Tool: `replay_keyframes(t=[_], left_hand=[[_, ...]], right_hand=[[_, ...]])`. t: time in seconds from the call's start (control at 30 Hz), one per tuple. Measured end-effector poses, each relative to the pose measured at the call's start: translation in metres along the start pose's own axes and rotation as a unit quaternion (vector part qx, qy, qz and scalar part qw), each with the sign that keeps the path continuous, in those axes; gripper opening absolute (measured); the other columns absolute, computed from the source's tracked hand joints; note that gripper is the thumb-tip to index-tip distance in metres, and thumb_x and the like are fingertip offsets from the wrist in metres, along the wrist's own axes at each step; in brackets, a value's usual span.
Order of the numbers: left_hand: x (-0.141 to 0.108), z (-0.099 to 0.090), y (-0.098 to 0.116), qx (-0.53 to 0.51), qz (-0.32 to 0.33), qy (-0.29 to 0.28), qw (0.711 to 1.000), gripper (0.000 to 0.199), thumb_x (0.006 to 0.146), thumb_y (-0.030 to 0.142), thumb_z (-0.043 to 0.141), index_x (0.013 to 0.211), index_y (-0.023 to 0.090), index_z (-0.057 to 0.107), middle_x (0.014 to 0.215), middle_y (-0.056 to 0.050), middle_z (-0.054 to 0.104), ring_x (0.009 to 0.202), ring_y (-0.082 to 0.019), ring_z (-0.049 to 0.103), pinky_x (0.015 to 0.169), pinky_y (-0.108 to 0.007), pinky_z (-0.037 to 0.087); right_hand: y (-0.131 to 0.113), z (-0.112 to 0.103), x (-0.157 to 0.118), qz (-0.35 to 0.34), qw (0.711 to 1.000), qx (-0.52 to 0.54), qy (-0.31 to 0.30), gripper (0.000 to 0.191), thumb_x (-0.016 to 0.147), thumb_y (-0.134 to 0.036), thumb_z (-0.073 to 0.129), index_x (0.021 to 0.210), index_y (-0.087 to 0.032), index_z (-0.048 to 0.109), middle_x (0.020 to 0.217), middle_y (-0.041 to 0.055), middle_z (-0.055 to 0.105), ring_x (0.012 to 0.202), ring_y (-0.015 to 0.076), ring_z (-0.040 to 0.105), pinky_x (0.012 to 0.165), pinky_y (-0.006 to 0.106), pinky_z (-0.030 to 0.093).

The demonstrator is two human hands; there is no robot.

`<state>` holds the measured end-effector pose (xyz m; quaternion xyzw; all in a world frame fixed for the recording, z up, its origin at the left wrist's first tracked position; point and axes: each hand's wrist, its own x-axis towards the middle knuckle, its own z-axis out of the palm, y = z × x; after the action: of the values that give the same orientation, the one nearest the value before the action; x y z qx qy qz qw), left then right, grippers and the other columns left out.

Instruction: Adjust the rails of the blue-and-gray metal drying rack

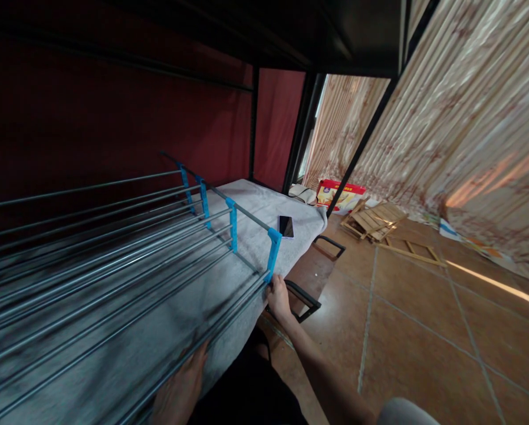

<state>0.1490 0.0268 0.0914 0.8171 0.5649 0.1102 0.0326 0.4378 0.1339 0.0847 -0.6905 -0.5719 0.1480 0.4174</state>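
Note:
A shoe rack point(131, 260) of long grey metal rods joined by blue plastic connectors lies on a bed with a grey fleecy cover point(242, 289). My right hand point(279, 298) is closed round the rack's near right corner, just below the end blue connector point(273, 254). Lower in view, my left hand point(182, 378) is at the nearest rods, its fingers curling behind them and partly hidden. The rack's left end runs out of view. Beyond the rack, a dark-screened phone point(286, 226) rests on the cover.
An upper bunk point(335, 35) hangs overhead on black metal posts. A metal step frame point(306, 301) juts from the bed's side. On the tiled floor point(419, 330) lie folded wooden slatted pieces point(377, 221) and a red and yellow box point(340, 196). Patterned curtains point(467, 118) hang at right.

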Motion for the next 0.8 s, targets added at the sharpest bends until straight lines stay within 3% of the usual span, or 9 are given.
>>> replay_keyframes(t=[0.3, 0.6, 0.8], left_hand=[[0.003, -0.007, -0.002, 0.017, 0.013, -0.023, 1.000, 0.049, 0.099, 0.026, 0.026, 0.131, 0.015, 0.061, 0.122, -0.010, 0.068, 0.102, -0.024, 0.071, 0.090, -0.036, 0.060], [0.007, -0.009, -0.005, 0.001, 0.035, 0.016, 0.999, 0.048, 0.098, 0.028, 0.028, 0.128, 0.017, 0.064, 0.117, -0.009, 0.071, 0.106, -0.024, 0.069, 0.092, -0.035, 0.058], [0.006, -0.003, -0.011, 0.007, 0.049, 0.030, 0.998, 0.044, 0.098, 0.031, 0.033, 0.130, 0.020, 0.063, 0.118, -0.009, 0.071, 0.105, -0.026, 0.069, 0.095, -0.039, 0.057]], right_hand=[[0.002, 0.001, 0.001, 0.004, 1.000, -0.016, -0.008, 0.023, 0.073, -0.006, 0.045, 0.088, -0.021, 0.053, 0.093, 0.0045, 0.055, 0.089, 0.0195, 0.057, 0.084, 0.032, 0.048], [0.003, 0.006, 0.001, 0.013, 1.000, -0.009, 0.003, 0.021, 0.072, -0.007, 0.049, 0.087, -0.021, 0.052, 0.092, 0.0042, 0.053, 0.087, 0.0198, 0.055, 0.082, 0.033, 0.048], [0.006, 0.009, 0.001, 0.013, 1.000, 0.012, 0.011, 0.020, 0.074, -0.005, 0.047, 0.086, -0.021, 0.052, 0.092, 0.0041, 0.052, 0.086, 0.0188, 0.054, 0.081, 0.031, 0.047]])
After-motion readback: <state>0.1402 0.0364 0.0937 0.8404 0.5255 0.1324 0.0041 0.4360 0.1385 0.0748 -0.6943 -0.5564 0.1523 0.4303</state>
